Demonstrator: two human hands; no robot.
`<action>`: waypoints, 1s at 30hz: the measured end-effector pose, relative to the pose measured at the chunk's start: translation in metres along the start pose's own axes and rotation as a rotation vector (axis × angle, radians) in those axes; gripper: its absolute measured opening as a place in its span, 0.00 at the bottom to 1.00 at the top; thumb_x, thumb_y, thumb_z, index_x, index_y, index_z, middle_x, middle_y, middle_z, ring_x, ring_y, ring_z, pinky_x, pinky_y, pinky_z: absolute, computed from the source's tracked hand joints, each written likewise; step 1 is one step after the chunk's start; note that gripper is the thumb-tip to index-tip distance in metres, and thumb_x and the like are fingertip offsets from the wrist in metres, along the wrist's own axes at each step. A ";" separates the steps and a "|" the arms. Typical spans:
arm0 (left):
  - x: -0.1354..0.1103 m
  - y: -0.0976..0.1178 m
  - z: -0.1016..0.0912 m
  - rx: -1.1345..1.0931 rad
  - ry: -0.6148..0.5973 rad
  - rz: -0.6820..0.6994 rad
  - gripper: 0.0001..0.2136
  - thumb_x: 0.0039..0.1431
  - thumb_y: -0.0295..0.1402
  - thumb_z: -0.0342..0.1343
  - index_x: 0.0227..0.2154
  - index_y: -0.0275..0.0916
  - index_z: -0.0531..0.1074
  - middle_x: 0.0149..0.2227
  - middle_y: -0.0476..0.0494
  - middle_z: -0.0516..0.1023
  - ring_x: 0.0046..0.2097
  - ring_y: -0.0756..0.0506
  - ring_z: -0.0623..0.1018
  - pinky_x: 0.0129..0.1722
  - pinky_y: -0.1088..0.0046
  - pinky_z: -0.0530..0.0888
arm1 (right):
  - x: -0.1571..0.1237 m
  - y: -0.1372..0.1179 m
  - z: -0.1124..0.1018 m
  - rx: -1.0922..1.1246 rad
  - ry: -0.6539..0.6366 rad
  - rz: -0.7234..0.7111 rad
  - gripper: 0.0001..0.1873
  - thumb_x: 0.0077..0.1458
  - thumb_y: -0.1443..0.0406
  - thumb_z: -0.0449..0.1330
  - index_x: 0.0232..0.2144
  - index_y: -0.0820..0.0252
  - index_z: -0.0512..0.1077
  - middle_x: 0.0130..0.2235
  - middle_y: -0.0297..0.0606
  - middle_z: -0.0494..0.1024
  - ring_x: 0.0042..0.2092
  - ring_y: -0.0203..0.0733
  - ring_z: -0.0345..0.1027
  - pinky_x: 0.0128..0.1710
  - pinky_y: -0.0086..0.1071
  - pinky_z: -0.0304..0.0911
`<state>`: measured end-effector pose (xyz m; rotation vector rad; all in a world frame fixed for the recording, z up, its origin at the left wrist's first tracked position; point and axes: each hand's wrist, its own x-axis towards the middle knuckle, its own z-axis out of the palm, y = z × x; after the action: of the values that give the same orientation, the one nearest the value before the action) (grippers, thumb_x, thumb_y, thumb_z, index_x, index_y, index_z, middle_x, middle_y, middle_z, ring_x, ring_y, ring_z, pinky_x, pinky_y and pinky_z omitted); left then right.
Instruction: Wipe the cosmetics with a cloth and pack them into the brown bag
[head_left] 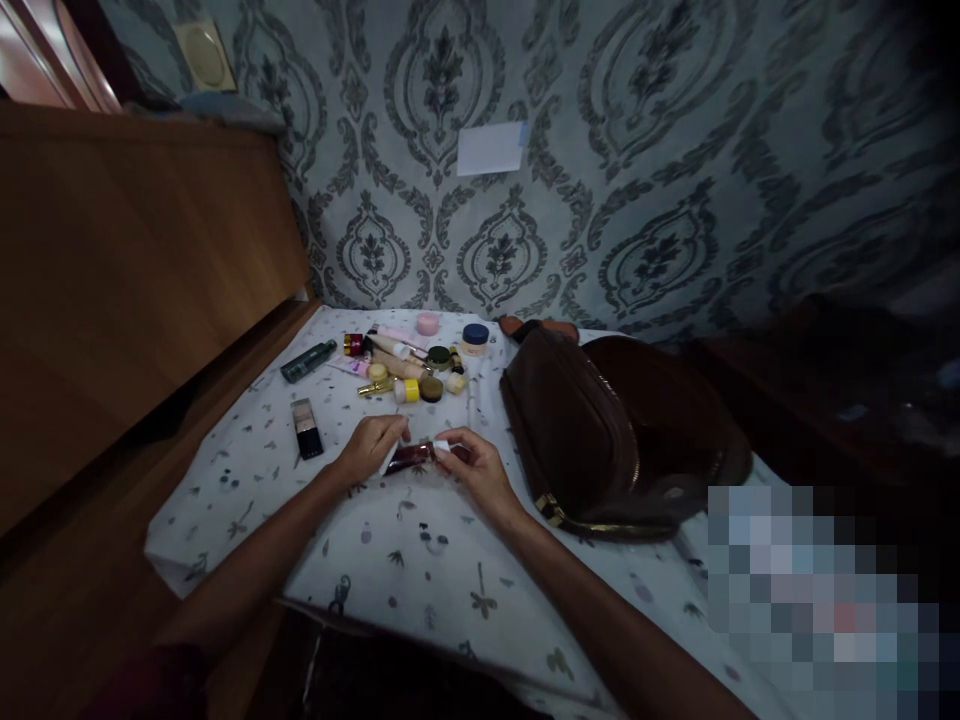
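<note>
My left hand [373,447] and my right hand [474,467] meet over a white patterned cloth [420,560]. Between them lies a small dark red tube [410,457] with a pale end. My left fingers pinch its left end and my right fingers close on its right end. Just beyond the hands sits a cluster of cosmetics [409,362]: small jars, tubes and a yellow-capped bottle.
A dark brown leather bag [600,430] lies open to the right of my hands. A black compact [306,428] and a dark green tube [308,361] lie left of the cluster. A wooden cabinet [135,270] stands at the left, a patterned wall behind.
</note>
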<state>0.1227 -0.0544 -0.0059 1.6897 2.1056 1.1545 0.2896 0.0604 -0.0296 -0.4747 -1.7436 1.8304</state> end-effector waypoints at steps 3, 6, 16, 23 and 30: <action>0.000 0.002 0.000 -0.072 -0.089 0.039 0.23 0.67 0.44 0.38 0.33 0.36 0.74 0.34 0.43 0.79 0.38 0.44 0.77 0.41 0.70 0.69 | 0.001 0.002 -0.003 -0.009 -0.012 -0.015 0.16 0.46 0.54 0.68 0.34 0.57 0.75 0.30 0.32 0.74 0.29 0.36 0.65 0.30 0.29 0.59; -0.001 0.003 0.000 -0.096 -0.094 0.027 0.21 0.67 0.44 0.38 0.39 0.37 0.74 0.37 0.43 0.79 0.41 0.43 0.77 0.44 0.69 0.69 | 0.002 0.004 -0.004 -0.011 -0.009 -0.021 0.16 0.46 0.54 0.68 0.36 0.56 0.77 0.31 0.33 0.74 0.30 0.37 0.65 0.31 0.30 0.60; -0.002 0.004 0.003 -0.015 0.100 0.039 0.18 0.67 0.42 0.43 0.29 0.38 0.71 0.26 0.49 0.71 0.31 0.47 0.72 0.34 0.72 0.66 | 0.004 0.010 -0.003 0.122 0.029 0.049 0.20 0.41 0.56 0.71 0.37 0.57 0.75 0.34 0.35 0.78 0.35 0.39 0.70 0.36 0.32 0.65; -0.005 0.018 0.005 0.033 0.005 0.186 0.16 0.67 0.40 0.43 0.39 0.38 0.73 0.38 0.41 0.77 0.42 0.43 0.75 0.45 0.68 0.67 | 0.004 0.004 -0.006 0.048 -0.016 -0.051 0.17 0.44 0.56 0.70 0.36 0.56 0.76 0.33 0.34 0.77 0.34 0.38 0.69 0.37 0.32 0.64; -0.002 0.016 0.005 -0.246 -0.295 0.019 0.21 0.68 0.47 0.38 0.35 0.37 0.70 0.32 0.47 0.74 0.37 0.46 0.73 0.38 0.71 0.68 | 0.000 -0.009 -0.005 -0.065 -0.101 -0.180 0.17 0.48 0.56 0.68 0.40 0.54 0.77 0.40 0.37 0.78 0.38 0.41 0.70 0.41 0.35 0.66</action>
<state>0.1379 -0.0530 0.0007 1.6518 1.7018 1.0456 0.2945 0.0646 -0.0209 -0.2451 -1.8536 1.7006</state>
